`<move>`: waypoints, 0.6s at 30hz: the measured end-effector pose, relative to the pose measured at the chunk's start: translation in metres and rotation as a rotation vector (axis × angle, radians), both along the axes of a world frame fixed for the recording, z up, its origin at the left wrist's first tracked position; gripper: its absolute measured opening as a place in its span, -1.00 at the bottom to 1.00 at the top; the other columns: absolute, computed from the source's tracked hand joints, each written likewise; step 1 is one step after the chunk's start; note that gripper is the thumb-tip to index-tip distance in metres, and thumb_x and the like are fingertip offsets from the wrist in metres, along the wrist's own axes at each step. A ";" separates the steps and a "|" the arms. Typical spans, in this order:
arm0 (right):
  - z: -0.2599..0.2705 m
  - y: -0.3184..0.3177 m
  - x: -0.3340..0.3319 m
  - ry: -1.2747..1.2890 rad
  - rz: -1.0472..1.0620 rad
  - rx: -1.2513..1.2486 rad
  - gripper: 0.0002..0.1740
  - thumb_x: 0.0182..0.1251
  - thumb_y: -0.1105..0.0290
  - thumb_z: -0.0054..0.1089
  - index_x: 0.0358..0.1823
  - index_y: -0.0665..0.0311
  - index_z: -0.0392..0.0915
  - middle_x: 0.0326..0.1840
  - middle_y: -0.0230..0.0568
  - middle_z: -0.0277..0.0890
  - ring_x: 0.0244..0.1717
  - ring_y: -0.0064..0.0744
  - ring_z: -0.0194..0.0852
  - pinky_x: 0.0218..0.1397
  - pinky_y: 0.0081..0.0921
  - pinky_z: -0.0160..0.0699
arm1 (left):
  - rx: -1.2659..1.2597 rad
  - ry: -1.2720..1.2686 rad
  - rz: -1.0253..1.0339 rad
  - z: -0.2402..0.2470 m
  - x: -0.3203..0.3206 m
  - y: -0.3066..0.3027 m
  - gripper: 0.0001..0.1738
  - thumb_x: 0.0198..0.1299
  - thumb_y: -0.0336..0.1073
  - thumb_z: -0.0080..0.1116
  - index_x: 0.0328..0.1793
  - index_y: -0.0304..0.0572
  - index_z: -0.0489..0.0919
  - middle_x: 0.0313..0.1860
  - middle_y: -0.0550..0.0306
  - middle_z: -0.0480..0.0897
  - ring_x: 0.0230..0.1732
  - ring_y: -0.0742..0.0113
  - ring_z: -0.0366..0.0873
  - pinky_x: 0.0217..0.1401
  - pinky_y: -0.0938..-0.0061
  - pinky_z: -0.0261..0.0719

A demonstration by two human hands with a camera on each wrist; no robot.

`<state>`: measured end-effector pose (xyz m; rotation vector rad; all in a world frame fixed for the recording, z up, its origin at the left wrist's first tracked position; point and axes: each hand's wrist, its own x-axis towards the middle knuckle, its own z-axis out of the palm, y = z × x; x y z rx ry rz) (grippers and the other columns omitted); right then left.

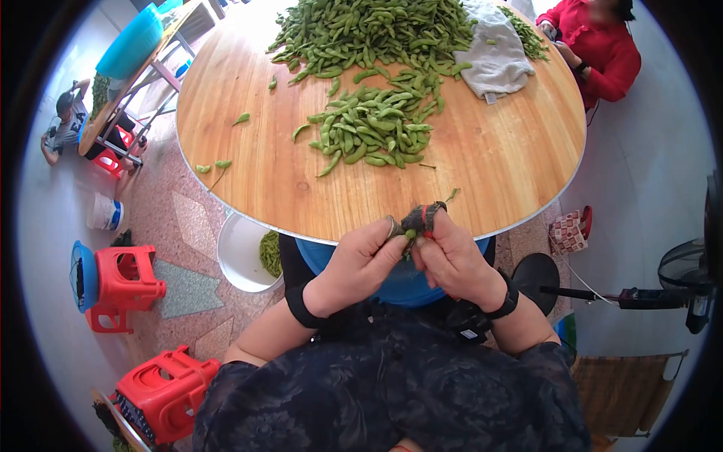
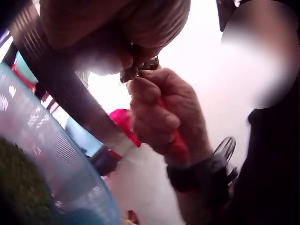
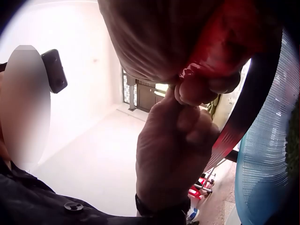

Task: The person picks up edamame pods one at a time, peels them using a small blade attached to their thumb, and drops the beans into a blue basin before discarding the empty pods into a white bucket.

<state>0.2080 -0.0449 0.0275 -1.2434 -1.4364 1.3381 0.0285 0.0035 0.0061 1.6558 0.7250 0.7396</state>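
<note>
Both hands meet just over the near edge of the round wooden table (image 1: pixel 248 166) in the head view. My left hand (image 1: pixel 361 260) pinches a green edamame pod (image 1: pixel 410 234) between thumb and fingers. From the other side my right hand (image 1: pixel 456 260) pinches the same pod, its thumb wearing a dark cover with a red band (image 1: pixel 426 218). In both wrist views the fingertips come together, hiding most of the pod. A smaller heap of edamame pods (image 1: pixel 373 128) lies ahead of the hands, below a large pile (image 1: pixel 376 34).
Below the hands stands a blue mesh basket (image 2: pixel 79 168) with green stuff inside. A white basin (image 1: pixel 235 260) is on the floor at left, near red stools (image 1: pixel 128 275). A grey cloth (image 1: pixel 493 68) lies on the table. A person in red (image 1: pixel 602 56) sits at the far right.
</note>
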 end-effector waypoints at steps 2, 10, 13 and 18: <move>0.003 0.000 -0.001 0.020 0.002 0.004 -0.76 0.43 0.53 -0.18 0.08 0.19 0.30 -0.58 -0.43 0.34 -0.70 -0.66 0.27 -0.68 -0.62 0.29 | -0.284 -0.104 -0.058 0.004 -0.002 0.002 -0.78 0.40 -0.30 0.03 -0.35 -0.19 0.42 -0.57 0.27 0.35 -0.53 0.47 0.32 -0.46 0.50 0.31; 0.011 0.002 0.004 0.254 0.090 -0.243 -0.76 0.45 0.49 -0.19 0.10 0.20 0.30 -0.54 -0.45 0.34 -0.70 -0.73 0.26 -0.70 -0.71 0.29 | -0.884 -0.407 -0.176 0.006 -0.006 0.003 -0.77 0.46 -0.22 -0.06 -0.26 -0.15 0.45 -0.57 0.35 0.37 -0.57 0.60 0.23 -0.48 0.68 0.24; 0.016 -0.001 0.001 0.153 0.060 -0.243 -0.77 0.40 0.51 -0.12 0.06 0.25 0.32 -0.54 -0.35 0.38 -0.68 -0.57 0.37 -0.67 -0.56 0.37 | -0.734 -0.288 -0.190 0.012 -0.008 0.005 -0.81 0.45 -0.26 -0.05 -0.22 -0.16 0.46 -0.58 0.36 0.35 -0.57 0.61 0.21 -0.49 0.67 0.24; -0.014 0.008 0.008 -0.275 0.163 0.538 -0.82 0.33 0.54 -0.03 -0.05 0.33 0.36 -0.51 -0.19 0.44 -0.62 -0.29 0.46 -0.53 -0.35 0.45 | -1.225 -0.420 -0.296 0.023 -0.015 0.007 -0.85 0.38 -0.33 -0.02 -0.07 -0.25 0.46 -0.61 0.38 0.28 -0.62 0.56 0.18 -0.49 0.64 0.20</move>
